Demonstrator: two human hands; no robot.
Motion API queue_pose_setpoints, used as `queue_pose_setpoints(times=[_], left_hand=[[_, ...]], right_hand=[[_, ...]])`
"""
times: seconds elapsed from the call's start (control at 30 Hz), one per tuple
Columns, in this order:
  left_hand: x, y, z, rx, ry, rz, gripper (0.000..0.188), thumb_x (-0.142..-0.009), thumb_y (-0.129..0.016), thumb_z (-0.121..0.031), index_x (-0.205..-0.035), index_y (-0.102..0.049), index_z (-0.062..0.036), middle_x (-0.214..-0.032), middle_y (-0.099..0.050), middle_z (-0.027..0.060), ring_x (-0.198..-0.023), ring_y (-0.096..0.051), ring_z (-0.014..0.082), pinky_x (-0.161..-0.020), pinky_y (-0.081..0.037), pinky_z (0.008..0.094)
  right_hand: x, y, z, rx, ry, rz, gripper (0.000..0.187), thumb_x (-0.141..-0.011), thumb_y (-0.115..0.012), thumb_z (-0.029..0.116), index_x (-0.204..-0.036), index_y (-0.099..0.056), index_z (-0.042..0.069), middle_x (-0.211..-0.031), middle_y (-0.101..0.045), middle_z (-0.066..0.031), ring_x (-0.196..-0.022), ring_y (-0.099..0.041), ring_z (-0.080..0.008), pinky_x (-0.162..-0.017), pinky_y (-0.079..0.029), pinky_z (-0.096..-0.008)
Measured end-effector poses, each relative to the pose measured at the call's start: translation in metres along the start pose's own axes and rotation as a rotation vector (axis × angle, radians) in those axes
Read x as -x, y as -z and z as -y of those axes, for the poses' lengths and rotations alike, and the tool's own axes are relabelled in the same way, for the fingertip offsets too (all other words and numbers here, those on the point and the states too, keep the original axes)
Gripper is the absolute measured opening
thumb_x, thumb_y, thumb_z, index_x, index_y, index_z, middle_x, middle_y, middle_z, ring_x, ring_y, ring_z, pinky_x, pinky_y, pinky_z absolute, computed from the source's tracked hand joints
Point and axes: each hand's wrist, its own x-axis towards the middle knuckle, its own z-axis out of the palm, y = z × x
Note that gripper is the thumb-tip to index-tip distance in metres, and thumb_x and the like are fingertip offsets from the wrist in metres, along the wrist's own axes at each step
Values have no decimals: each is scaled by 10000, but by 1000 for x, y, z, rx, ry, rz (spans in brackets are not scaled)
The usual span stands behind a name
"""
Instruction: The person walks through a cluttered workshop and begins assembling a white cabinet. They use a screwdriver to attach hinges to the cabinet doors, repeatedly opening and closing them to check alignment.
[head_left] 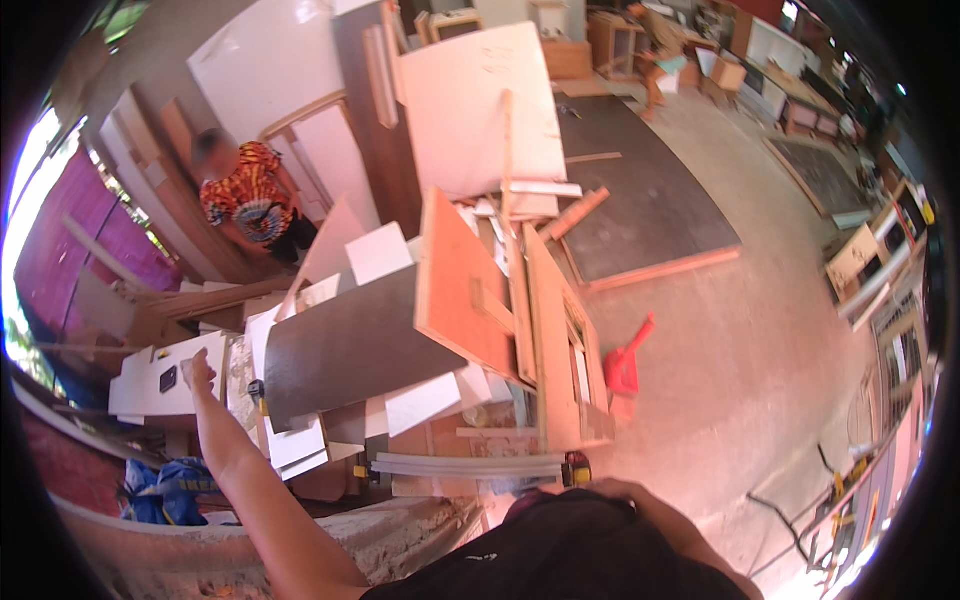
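Note:
My left arm reaches forward over a white board (145, 385) at the left. My left hand (200, 374) is above the board's right end, empty, its fingers apart. Beside it on the board lies a dark phone (168, 378). To the right, a black and yellow tape measure (257, 390) rests near the edge of a large dark panel (345, 340). My right arm (690, 530) bends at the lower edge, and my right hand is hidden by my body.
Plywood pieces (460, 285) and offcuts are heaped ahead. A red dustpan (622, 370) stands on the floor at the right. Another person (255, 200) in a patterned shirt is at the far left. A blue bag (170, 490) sits lower left; more panels and furniture line the right.

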Motion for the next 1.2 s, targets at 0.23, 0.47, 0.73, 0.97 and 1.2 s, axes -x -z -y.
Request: queue_pose_setpoints(times=[0.23, 0.47, 0.73, 0.97, 1.2], left_hand=[[-20, 12, 42, 5, 96, 93, 442, -760, -701, -425, -958, -618, -38, -740, -605, 96, -557, -578, 221, -518, -429, 407], [27, -12, 22, -19, 25, 86, 450, -760, -699, -436, -958, -633, -36, -751, -614, 89, -561, -578, 220, -522, -430, 402], [37, 16, 11, -292, 14, -161, 693, -733, -703, -418, -1265, -510, -19, -1215, -590, 213, -1127, -573, 356, -952, -460, 441], [119, 6, -25, -238, 84, -199, 730, -711, -679, -399, -1286, -461, -5, -1281, -547, 222, -1197, -535, 346, -1006, -423, 423], [128, 7, -39, -198, 83, -217, 671, -731, -651, -376, -1272, -478, -19, -1268, -555, 225, -1180, -548, 347, -993, -433, 419]], right_hand=[[14, 24, -26, -495, -75, -423, 487, -878, -563, 473, -1139, -603, 64, -978, -620, -65, -895, -576, -178, -725, -458, -337], [32, 26, -158, -193, -358, -446, 480, -889, -551, 514, -966, -609, 44, -770, -584, -40, -748, -608, -189, -583, -474, -380], [22, 25, -196, 68, -206, -406, 560, -932, -466, 517, -987, -613, -20, -812, -646, -115, -696, -623, -227, -640, -539, -363], [40, 52, -139, -302, -233, -478, 532, -898, -525, 507, -1197, -526, 67, -1037, -612, -110, -836, -613, -247, -612, -452, -392], [37, 67, -112, -323, -206, -507, 552, -888, -529, 511, -1229, -501, 78, -1082, -603, -103, -907, -603, -256, -669, -445, -414]])
